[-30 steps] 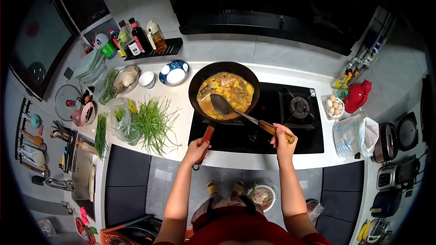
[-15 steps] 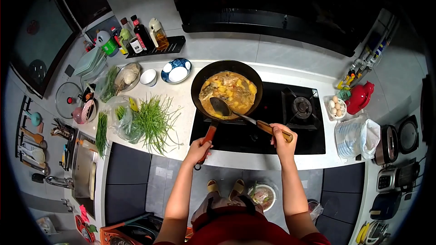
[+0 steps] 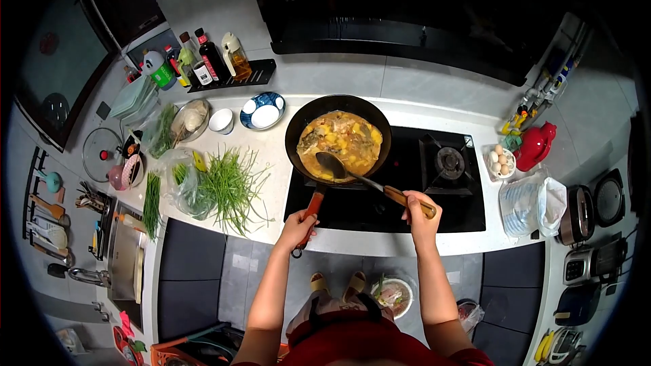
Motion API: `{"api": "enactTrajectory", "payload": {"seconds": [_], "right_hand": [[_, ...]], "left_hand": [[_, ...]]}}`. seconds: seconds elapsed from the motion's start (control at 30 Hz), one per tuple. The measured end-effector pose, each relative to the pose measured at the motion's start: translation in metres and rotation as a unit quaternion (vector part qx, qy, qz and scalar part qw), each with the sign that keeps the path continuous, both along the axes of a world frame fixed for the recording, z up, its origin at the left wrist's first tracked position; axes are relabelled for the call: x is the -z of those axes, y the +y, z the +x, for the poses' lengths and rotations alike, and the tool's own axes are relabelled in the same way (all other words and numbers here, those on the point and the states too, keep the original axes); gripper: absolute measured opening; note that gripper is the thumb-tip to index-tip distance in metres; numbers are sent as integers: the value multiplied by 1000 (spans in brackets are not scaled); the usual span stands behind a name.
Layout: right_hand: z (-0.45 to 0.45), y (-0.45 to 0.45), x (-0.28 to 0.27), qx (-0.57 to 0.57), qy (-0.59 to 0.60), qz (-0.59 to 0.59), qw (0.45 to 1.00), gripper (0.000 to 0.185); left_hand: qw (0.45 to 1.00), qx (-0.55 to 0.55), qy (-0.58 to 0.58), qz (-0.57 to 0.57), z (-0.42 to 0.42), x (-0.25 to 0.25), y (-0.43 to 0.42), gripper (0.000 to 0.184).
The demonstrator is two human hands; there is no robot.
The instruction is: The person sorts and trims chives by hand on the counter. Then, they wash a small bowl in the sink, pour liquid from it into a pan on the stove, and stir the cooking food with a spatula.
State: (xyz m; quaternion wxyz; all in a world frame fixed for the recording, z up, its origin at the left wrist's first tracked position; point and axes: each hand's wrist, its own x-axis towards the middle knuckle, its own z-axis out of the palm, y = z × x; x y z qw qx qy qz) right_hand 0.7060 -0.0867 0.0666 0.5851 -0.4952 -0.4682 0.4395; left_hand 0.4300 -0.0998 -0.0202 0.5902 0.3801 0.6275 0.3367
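A dark wok (image 3: 385,137) stands over the left side of the black stove (image 3: 400,213). It holds a yellow-brown stew (image 3: 349,137) with chunks in sauce. My left hand (image 3: 297,228) is closed round the wok's reddish wooden handle (image 3: 314,203), below the wok. To the right, my right hand (image 3: 422,217) grips the wooden handle of a ladle (image 3: 331,165). The ladle's dark bowl rests in the lower left part of the stew, and its shaft crosses the wok's front rim.
Left of the wok lie loose green stalks (image 3: 234,186), a plastic bag (image 3: 192,193), a white cup (image 3: 221,120) and a blue-patterned bowl (image 3: 263,110). Eggs (image 3: 500,160), a red kettle (image 3: 536,146) and a white bag (image 3: 532,207) stand right of the stove.
The ladle's bowl has shifted slightly within the lower left of the stew. Both hands keep their holds, and the camera view has moved a little.
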Motion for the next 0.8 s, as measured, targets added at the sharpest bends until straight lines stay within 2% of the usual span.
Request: {"api": "enactTrajectory", "payload": {"seconds": [0.27,0.47,0.57,0.8], "right_hand": [[-7,-4,-2,-4,-17,37,999,17],[-15,-7,9,-36,8,-4,999,18],[-14,-9,4,-10,1,-15,1000,18],[-19,-5,7,65,14,53,996,21]], "left_hand": [[1000,10,0,6,-1,-1,0,32],[1000,1,-11,7,-1,5,0,31],[1000,-1,-12,7,-2,6,1,30],[1000,-3,-22,1,-2,9,1,30]]}}
